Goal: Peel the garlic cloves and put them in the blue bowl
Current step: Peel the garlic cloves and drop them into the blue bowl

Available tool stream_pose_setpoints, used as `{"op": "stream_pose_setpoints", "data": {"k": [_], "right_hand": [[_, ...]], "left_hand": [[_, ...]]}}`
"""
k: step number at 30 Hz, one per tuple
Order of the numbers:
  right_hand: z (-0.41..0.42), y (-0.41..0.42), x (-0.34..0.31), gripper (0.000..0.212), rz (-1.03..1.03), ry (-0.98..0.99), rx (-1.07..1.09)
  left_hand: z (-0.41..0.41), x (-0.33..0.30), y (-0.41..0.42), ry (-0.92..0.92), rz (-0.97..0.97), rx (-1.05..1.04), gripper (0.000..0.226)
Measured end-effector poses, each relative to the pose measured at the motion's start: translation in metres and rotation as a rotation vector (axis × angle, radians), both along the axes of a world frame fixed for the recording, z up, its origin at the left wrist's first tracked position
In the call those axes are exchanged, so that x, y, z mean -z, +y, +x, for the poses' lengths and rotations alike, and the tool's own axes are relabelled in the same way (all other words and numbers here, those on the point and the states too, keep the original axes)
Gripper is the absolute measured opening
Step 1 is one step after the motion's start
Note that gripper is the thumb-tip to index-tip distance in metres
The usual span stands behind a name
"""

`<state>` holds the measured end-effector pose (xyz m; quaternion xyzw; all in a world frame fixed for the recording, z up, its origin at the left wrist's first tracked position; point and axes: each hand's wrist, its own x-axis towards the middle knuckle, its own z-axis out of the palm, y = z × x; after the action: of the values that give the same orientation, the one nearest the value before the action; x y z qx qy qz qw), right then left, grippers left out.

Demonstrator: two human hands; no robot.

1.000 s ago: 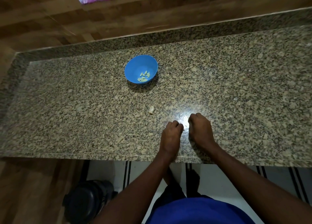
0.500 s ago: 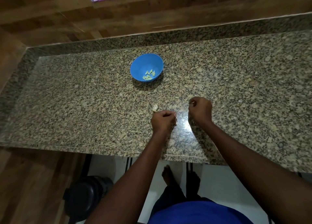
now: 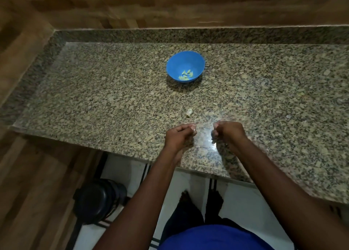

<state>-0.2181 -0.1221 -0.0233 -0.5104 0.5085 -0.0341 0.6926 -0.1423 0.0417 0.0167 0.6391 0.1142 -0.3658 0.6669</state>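
The blue bowl [image 3: 186, 61] stands on the granite counter [image 3: 113, 98] and holds several peeled garlic cloves [image 3: 186, 75]. One unpeeled garlic clove [image 3: 189, 112] lies on the counter between the bowl and my hands. My left hand [image 3: 179, 136] hovers near the front edge, fingers curled, pinching a small pale garlic clove [image 3: 194, 130] at its fingertips. My right hand [image 3: 228, 131] is a little apart to the right, fingers curled, pinching what looks like a tiny scrap of garlic skin.
Small bits of skin [image 3: 215, 104] lie scattered on the counter right of the loose clove. A raised granite lip and wooden wall run behind and to the left. A dark round stool [image 3: 98, 200] stands on the floor below the counter edge.
My hands were close together near the front edge, then drew apart. The left one still pinches the clove. The view has tilted down and the bowl now appears farther right.
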Motion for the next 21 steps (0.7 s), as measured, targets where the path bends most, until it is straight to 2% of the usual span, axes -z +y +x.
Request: {"op": "stream_pose_setpoints", "data": {"k": [2, 9, 15, 21], "right_hand": [[0.001, 0.028, -0.010, 0.010, 0.231, -0.069, -0.012], [0.043, 0.158, -0.066, 0.011, 0.488, -0.193, -0.174], [0.088, 0.332, -0.086, 0.016, 0.590, -0.157, -0.376], [0.128, 0.525, -0.066, 0.021, 0.633, -0.137, -0.585]], "left_hand": [[0.003, -0.006, 0.024, 0.056, -0.104, -0.065, 0.012], [0.012, -0.031, 0.145, 0.102, -0.336, -0.333, 0.015], [0.021, -0.044, 0.316, 0.027, -0.395, -0.542, 0.018], [0.028, -0.030, 0.514, -0.012, -0.412, -0.715, 0.018]]}}
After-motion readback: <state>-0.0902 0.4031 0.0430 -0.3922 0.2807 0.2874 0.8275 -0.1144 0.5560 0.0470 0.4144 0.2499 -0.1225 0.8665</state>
